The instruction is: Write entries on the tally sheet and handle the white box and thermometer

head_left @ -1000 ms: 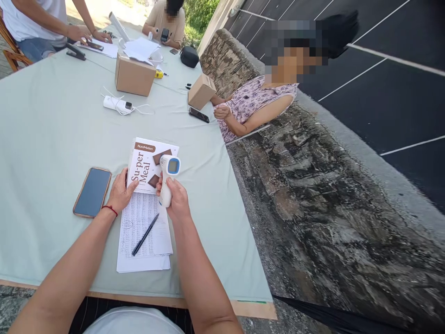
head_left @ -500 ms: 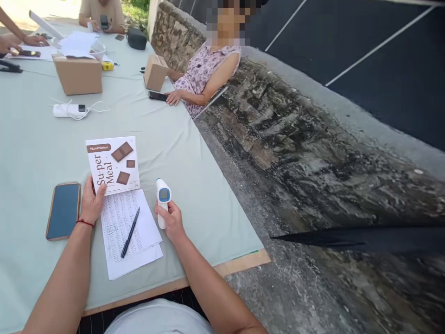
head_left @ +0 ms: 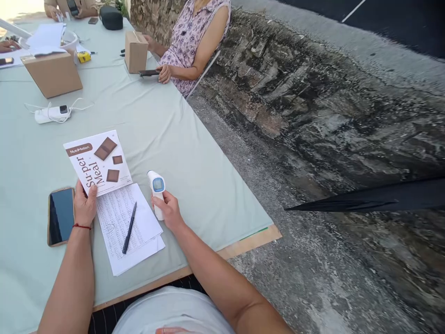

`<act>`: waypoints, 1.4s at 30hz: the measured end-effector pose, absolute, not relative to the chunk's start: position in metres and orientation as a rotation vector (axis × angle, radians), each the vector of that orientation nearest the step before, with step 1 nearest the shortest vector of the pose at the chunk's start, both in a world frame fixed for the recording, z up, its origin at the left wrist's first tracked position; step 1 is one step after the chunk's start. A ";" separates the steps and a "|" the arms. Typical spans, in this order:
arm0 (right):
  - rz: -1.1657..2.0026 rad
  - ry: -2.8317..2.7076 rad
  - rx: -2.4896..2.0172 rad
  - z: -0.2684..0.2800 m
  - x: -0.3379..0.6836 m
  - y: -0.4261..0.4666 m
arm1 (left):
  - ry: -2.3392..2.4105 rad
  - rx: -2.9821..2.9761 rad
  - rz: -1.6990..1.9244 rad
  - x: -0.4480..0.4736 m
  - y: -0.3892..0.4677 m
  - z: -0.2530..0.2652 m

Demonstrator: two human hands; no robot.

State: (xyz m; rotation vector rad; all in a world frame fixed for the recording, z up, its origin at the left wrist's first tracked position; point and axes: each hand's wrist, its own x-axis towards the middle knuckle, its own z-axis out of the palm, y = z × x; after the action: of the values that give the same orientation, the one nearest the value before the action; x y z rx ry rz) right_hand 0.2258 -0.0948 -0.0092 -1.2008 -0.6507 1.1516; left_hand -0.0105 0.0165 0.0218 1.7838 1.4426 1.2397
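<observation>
My left hand [head_left: 85, 204] grips the lower edge of a white box [head_left: 100, 160] printed "NutriMotion Su-per Meal" with brown bars, its thumb on the front face. The box is tilted to the left. In my right hand [head_left: 168, 208] is a white infrared thermometer [head_left: 158, 185], held upright by its handle, its small blue-rimmed screen towards me. Between my forearms lie printed sheets of paper [head_left: 118, 250], with a dark pen [head_left: 130, 228] resting across them. A smartphone [head_left: 61, 218] with a brown edge lies left of my left hand.
On the pale green tablecloth [head_left: 208, 204] stand a larger cardboard box [head_left: 54, 74] and a smaller one [head_left: 136, 53]. A white corded device [head_left: 52, 114] lies nearer. A person [head_left: 194, 46] in a floral top sits at the right edge, holding a phone. A stone wall [head_left: 295, 93] runs alongside.
The view has tipped down and turned right. The white box has tilted further left in my left hand, and the thermometer leans a little more left. Both grips are the same.
</observation>
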 end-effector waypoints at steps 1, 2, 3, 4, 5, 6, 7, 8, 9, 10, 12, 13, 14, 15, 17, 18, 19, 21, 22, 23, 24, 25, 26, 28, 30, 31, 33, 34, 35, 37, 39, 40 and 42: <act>1.143 -0.666 -1.209 -0.009 0.226 -0.095 | 1.436 1.774 1.243 -0.010 0.017 0.022; 1.131 -0.684 -1.217 -0.009 0.226 -0.095 | 1.426 1.758 1.243 -0.010 0.017 0.023; 1.118 -0.708 -1.227 -0.010 0.226 -0.095 | 1.413 1.735 1.241 -0.010 0.017 0.022; 1.100 -0.743 -1.244 -0.011 0.226 -0.095 | 1.395 1.706 1.237 -0.010 0.017 0.022; 1.064 -0.789 -1.272 -0.011 0.227 -0.096 | 1.373 1.674 1.234 -0.010 0.017 0.020; 1.003 -0.845 -1.313 -0.012 0.229 -0.096 | 1.346 1.640 1.237 -0.010 0.017 0.018; 0.919 -0.905 -1.367 -0.014 0.231 -0.097 | 1.318 1.608 1.248 -0.010 0.017 0.015; 0.813 -0.966 -1.437 -0.015 0.234 -0.098 | 1.292 1.581 1.269 -0.010 0.017 0.012; 0.697 -1.026 -1.519 -0.017 0.237 -0.100 | 1.273 1.565 1.296 -0.010 0.017 0.008; 0.584 -1.083 -1.610 -0.019 0.240 -0.101 | 1.265 1.560 1.325 -0.010 0.017 0.004; 0.403 -1.204 -1.794 -0.024 0.246 -0.105 | 1.272 1.588 1.366 -0.009 0.017 -0.002; 0.336 -1.267 -1.871 -0.026 0.249 -0.107 | 1.276 1.611 1.371 -0.009 0.016 -0.004; 0.282 -1.328 -1.928 -0.028 0.252 -0.108 | 1.273 1.635 1.367 -0.008 0.016 -0.005; 0.237 -1.386 -1.963 -0.030 0.254 -0.109 | 1.261 1.656 1.357 -0.007 0.016 -0.006; 0.152 -1.476 -1.976 -0.031 0.256 -0.111 | 1.209 1.688 1.330 -0.005 0.016 -0.006; 0.099 -1.504 -1.961 -0.031 0.257 -0.111 | 1.174 1.700 1.319 -0.004 0.015 -0.006; 0.036 -1.518 -1.937 -0.029 0.256 -0.112 | 1.145 1.711 1.312 -0.003 0.015 -0.006; -0.109 -1.529 -1.849 -0.025 0.251 -0.113 | 1.125 1.740 1.295 -0.003 0.013 -0.008; -0.165 -1.548 -1.777 -0.023 0.247 -0.113 | 1.140 1.756 1.281 -0.003 0.013 -0.009; -0.192 -1.588 -1.685 -0.021 0.242 -0.114 | 1.169 1.771 1.262 -0.003 0.012 -0.010; -0.186 -1.649 -1.579 -0.020 0.236 -0.115 | 1.206 1.782 1.240 -0.003 0.011 -0.011; -0.152 -1.722 -1.476 -0.019 0.229 -0.116 | 1.238 1.787 1.217 -0.003 0.009 -0.011; -0.099 -1.797 -1.392 -0.020 0.223 -0.117 | 1.263 1.788 1.198 -0.003 0.008 -0.010; 0.002 -1.917 -1.330 -0.023 0.211 -0.119 | 1.296 1.784 1.176 -0.002 0.006 -0.008; 0.061 -1.999 -1.358 -0.028 0.205 -0.120 | 1.336 1.792 1.154 -0.001 0.004 -0.003; 0.085 -2.033 -1.367 -0.029 0.204 -0.120 | 1.368 1.799 1.138 0.000 0.003 -0.002; 0.145 -2.087 -1.353 -0.031 0.206 -0.121 | 1.446 1.801 1.096 0.002 0.002 0.000; 0.179 -2.104 -1.339 -0.031 0.209 -0.121 | 1.483 1.795 1.074 0.003 0.001 -0.001; 0.209 -2.113 -1.326 -0.031 0.211 -0.121 | 1.517 1.787 1.055 0.004 0.001 -0.002; 0.246 -2.104 -1.310 -0.029 0.215 -0.122 | 1.559 1.782 1.024 0.005 -0.001 -0.006; 0.264 -2.035 -1.297 -0.029 0.218 -0.124 | 1.569 1.809 0.994 0.005 -0.002 -0.010; 0.276 -1.972 -1.293 -0.029 0.219 -0.125 | 1.565 1.826 0.979 0.005 -0.002 -0.012; 0.323 -1.788 -1.309 -0.030 0.220 -0.127 | 1.551 1.851 0.951 0.005 -0.003 -0.013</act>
State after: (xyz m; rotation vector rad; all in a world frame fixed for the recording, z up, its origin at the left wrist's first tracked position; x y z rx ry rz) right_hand 0.2201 -0.1268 -0.0301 -1.3088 -1.7883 0.3234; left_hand 0.0046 -0.0031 -0.0134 1.8512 1.5508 0.9510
